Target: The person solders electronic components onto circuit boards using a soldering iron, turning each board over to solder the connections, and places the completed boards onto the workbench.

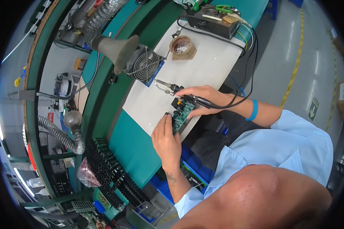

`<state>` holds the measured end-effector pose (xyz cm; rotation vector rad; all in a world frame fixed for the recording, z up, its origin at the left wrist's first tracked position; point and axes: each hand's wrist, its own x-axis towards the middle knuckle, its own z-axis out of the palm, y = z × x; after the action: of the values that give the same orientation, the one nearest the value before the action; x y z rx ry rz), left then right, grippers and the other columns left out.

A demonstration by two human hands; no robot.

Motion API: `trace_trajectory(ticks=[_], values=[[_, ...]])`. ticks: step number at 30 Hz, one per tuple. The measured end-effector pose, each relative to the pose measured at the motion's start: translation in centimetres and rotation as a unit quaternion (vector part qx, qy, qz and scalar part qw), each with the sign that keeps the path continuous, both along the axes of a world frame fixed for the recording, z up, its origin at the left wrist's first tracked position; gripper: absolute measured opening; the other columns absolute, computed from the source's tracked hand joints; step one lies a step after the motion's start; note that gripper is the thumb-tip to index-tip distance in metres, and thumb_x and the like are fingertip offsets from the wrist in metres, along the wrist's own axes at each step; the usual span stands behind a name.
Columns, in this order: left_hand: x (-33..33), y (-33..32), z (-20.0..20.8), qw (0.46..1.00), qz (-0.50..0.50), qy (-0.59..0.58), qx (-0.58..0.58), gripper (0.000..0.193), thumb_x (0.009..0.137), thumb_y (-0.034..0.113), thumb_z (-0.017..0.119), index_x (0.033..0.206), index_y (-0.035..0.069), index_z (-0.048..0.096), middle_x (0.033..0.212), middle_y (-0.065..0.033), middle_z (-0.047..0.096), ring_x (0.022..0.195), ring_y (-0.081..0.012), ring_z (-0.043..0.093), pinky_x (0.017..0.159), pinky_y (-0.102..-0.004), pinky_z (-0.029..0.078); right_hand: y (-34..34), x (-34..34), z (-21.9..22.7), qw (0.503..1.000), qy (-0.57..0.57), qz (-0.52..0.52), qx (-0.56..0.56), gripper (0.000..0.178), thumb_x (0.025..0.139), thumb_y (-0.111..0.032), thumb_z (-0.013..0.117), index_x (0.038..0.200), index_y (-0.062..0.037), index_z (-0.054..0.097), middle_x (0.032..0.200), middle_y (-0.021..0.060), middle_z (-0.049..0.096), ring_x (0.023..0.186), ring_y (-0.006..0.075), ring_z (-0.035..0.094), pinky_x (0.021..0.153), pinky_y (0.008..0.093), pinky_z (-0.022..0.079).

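A green circuit board (183, 115) with black components is held tilted above the white work sheet. My left hand (166, 138) grips its near left end, with fingers closed along the edge. My right hand (201, 98) is closed round a black-handled soldering tool (176, 88) whose two metal tips point left, toward the fan. The right hand's lower fingers also rest against the board's far end. From the tool's handle, black cables (239, 100) run back over my right forearm. How the right fingers divide between tool and board is partly hidden.
A round wire-guarded fan (145, 65) stands beneath a fume hood (120, 51). Behind are a solder pot (182, 47) and a dark soldering station (212, 23). At the lower left, a black rack (116, 175) holds several boards beside a pink plastic bag (88, 173).
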<state>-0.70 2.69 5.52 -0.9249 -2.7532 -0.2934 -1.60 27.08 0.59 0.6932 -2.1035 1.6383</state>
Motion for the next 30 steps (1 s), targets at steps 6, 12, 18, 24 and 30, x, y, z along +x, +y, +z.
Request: trace_trajectory(ticks=[6,12,18,24,30], values=[[-0.3,0.5,-0.8,0.999,-0.012,0.044,0.011,0.061,0.072,-0.003,0.072,0.132,0.004,0.064,0.132,-0.0121,0.068,0.117,-0.0304,0.065,0.100,-0.0400,0.049,0.2,-0.2,-0.8,0.999,0.020,-0.024,0.008,0.081,0.071,-0.013,0.092,0.142,-0.0066,0.054,0.129,0.0120,0.070,0.107,0.0285,0.071,0.095,0.0368,0.056],[-0.5,-0.4,-0.1,0.999,0.010,0.044,0.019,0.057,0.073,-0.004,0.071,0.129,0.003,0.065,0.119,-0.0130,0.073,0.104,-0.0332,0.070,0.092,-0.0415,0.053,0.0,0.3,-0.9,0.996,0.056,-0.068,-0.023,0.084,0.071,-0.014,0.094,0.144,-0.0066,0.052,0.131,0.0106,0.068,0.106,0.0244,0.070,0.094,0.0338,0.056],[-1.9,0.5,3.3,0.936,0.166,-0.035,0.307,0.034,0.089,0.001,0.071,0.122,-0.002,0.065,0.106,-0.0170,0.073,0.083,-0.0264,0.070,0.076,-0.0352,0.055,0.1,-0.6,-0.9,0.985,-0.052,-0.043,-0.160,0.084,0.075,-0.010,0.092,0.147,-0.0072,0.049,0.135,0.0092,0.062,0.108,0.0187,0.063,0.093,0.0315,0.055],[-3.1,1.5,0.1,0.629,0.008,-0.239,0.740,0.021,0.100,0.002,0.065,0.117,0.003,0.052,0.105,-0.0094,0.067,0.088,-0.0118,0.065,0.083,-0.0253,0.054,-1.7,0.6,1.8,0.960,-0.108,0.029,-0.257,0.077,0.081,-0.004,0.084,0.149,-0.0094,0.048,0.142,0.0068,0.059,0.105,0.0156,0.065,0.088,0.0283,0.056],[-1.2,3.4,-0.7,0.533,-0.031,-0.266,0.803,0.044,0.101,-0.003,0.057,0.143,0.005,0.044,0.126,-0.0133,0.063,0.108,-0.0185,0.065,0.095,-0.0342,0.052,-2.8,1.9,2.1,0.974,-0.124,0.020,-0.190,0.075,0.083,0.008,0.075,0.150,-0.0073,0.044,0.147,0.0125,0.059,0.099,0.0119,0.062,0.086,0.0242,0.054]])
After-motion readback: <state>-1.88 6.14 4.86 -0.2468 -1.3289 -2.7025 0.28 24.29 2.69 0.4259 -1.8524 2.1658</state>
